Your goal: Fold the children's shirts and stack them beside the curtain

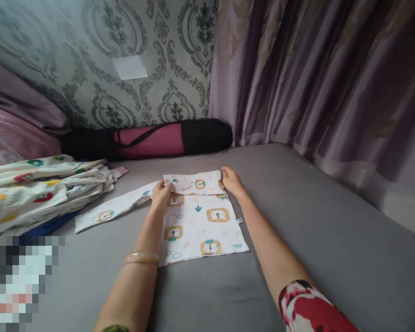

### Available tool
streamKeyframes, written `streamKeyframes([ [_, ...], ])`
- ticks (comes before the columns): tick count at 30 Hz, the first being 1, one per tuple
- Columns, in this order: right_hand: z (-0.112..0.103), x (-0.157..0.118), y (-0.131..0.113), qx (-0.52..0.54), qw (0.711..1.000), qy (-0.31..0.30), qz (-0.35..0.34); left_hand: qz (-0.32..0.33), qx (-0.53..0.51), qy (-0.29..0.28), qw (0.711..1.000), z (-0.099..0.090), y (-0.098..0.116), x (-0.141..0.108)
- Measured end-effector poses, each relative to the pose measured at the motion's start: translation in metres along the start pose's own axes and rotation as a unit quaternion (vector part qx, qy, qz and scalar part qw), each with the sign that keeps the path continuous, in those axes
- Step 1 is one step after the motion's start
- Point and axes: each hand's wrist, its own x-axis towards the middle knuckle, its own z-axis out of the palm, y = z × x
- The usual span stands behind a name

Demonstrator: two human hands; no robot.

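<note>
A white cloth garment (197,226) with lion faces and green leaves lies flat on the grey sheet, its far part folded over into a band. One long strip (121,206) of the same fabric, like a sleeve, stretches out to the left. My left hand (162,193) pinches the left end of the folded band. At the band's right end is my right hand (231,180), fingers bent round the edge of the fabric. A small tag (240,221) sticks out from the garment's right side.
Patterned clothes (44,193) are heaped at the left on the grey sheet (314,230). A black and maroon long bag (152,139) lies along the wallpapered wall. Purple curtains (280,69) hang at the right. The lower left corner is pixelated.
</note>
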Motion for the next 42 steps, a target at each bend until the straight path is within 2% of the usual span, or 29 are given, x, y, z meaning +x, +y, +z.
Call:
streamKeyframes([
  [3, 0.013, -0.013, -0.008, -0.109, 0.990, -0.069, -0.060, 0.019, 0.078, 0.028, 0.996, -0.003, -0.001, -0.001],
  [7, 0.024, -0.028, -0.011, -0.214, 0.965, -0.113, -0.098, 0.068, 0.194, 0.049, 0.977, -0.008, 0.000, -0.004],
  [11, 0.026, -0.033, -0.010, -0.260, 0.954, -0.116, -0.090, 0.111, 0.281, 0.025, 0.953, -0.010, 0.003, -0.006],
  [16, 0.027, -0.034, -0.010, -0.275, 0.954, -0.104, -0.063, 0.136, 0.379, 0.027, 0.915, -0.011, 0.001, -0.004],
  [21, 0.032, -0.031, -0.005, -0.261, 0.958, -0.101, -0.056, 0.168, 0.454, 0.045, 0.874, -0.013, -0.003, 0.002],
  [24, 0.026, -0.019, 0.004, -0.186, 0.975, -0.104, -0.060, 0.189, 0.467, 0.041, 0.863, -0.013, -0.006, 0.004],
  [28, 0.006, 0.001, 0.020, -0.034, 0.998, -0.045, 0.022, 0.191, 0.469, 0.034, 0.862, -0.012, -0.007, 0.002],
  [30, -0.005, 0.005, 0.026, -0.011, 0.998, -0.026, 0.063, 0.198, 0.477, 0.041, 0.855, -0.010, -0.004, -0.002],
  [33, -0.014, 0.002, 0.028, -0.028, 0.994, -0.048, 0.091, 0.232, 0.502, 0.050, 0.831, -0.006, 0.001, -0.009],
  [35, -0.016, -0.004, 0.022, -0.057, 0.992, -0.058, 0.098, 0.259, 0.516, 0.037, 0.816, -0.003, 0.003, -0.013],
  [38, -0.016, -0.014, 0.006, -0.142, 0.981, -0.076, 0.108, 0.289, 0.522, -0.031, 0.802, -0.001, 0.000, -0.015],
  [42, -0.018, -0.024, -0.011, -0.217, 0.966, -0.106, 0.094, 0.281, 0.533, -0.098, 0.792, 0.000, -0.010, -0.013],
])
